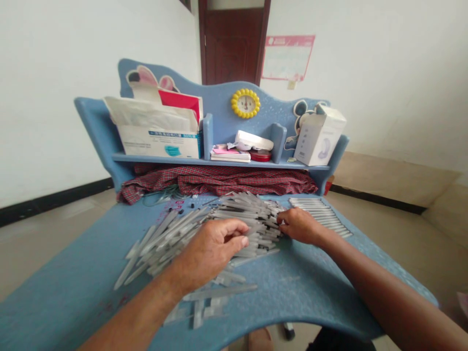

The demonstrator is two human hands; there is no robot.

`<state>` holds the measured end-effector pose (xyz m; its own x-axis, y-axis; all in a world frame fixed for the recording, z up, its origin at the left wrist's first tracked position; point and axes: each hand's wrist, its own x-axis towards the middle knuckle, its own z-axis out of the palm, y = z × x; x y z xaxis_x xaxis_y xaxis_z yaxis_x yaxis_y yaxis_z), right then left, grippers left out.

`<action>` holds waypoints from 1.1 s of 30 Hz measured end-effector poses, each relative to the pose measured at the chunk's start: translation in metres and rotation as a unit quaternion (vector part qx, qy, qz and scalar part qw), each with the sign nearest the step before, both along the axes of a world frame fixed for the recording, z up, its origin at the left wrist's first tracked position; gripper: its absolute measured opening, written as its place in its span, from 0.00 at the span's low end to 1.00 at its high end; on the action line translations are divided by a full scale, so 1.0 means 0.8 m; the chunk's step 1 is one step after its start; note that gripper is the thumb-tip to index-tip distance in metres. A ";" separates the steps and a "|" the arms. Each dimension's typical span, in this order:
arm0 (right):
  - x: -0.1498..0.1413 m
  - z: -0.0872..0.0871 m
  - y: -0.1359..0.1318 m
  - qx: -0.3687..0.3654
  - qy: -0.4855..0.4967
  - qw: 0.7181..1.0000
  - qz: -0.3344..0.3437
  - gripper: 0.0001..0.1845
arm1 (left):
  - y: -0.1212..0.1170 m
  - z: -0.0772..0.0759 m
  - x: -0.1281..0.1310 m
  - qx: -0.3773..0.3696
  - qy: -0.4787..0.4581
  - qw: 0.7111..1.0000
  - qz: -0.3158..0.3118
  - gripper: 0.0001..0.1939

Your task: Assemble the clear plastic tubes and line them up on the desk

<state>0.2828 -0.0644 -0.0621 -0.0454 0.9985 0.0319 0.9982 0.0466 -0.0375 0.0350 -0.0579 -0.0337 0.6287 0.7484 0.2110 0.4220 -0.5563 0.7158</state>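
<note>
Mid-frame, the slender grey pieces [256, 214] are reached by the left hand [210, 248] and right hand [302, 225], fingers curled; what is pinched cannot be told.

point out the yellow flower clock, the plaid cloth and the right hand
yellow flower clock [245, 103]: head view, middle of its face
plaid cloth [226, 182]: head view, middle of its folds
right hand [299, 224]: head view, back of the hand

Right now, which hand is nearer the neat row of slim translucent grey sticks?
Right. The right hand is just left of the row, fingers at the right edge of a loose pile of slender grey pieces; the left hand is farther left, over the pile.
</note>
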 end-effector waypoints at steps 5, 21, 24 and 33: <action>0.000 0.004 -0.005 0.024 0.034 0.999 0.010 0.10 | -0.002 0.002 0.001 0.000 0.008 1.000 0.001 0.10; -0.043 0.042 -0.062 0.113 0.349 0.908 0.201 0.06 | -0.007 0.001 0.004 0.005 0.034 0.998 -0.056 0.10; -0.047 0.042 -0.064 0.125 0.328 0.912 0.214 0.05 | -0.008 0.001 0.004 0.002 0.041 0.997 -0.061 0.10; -0.045 0.047 -0.066 0.139 0.280 0.925 0.217 0.04 | -0.007 -0.001 0.002 0.010 0.040 0.997 -0.060 0.10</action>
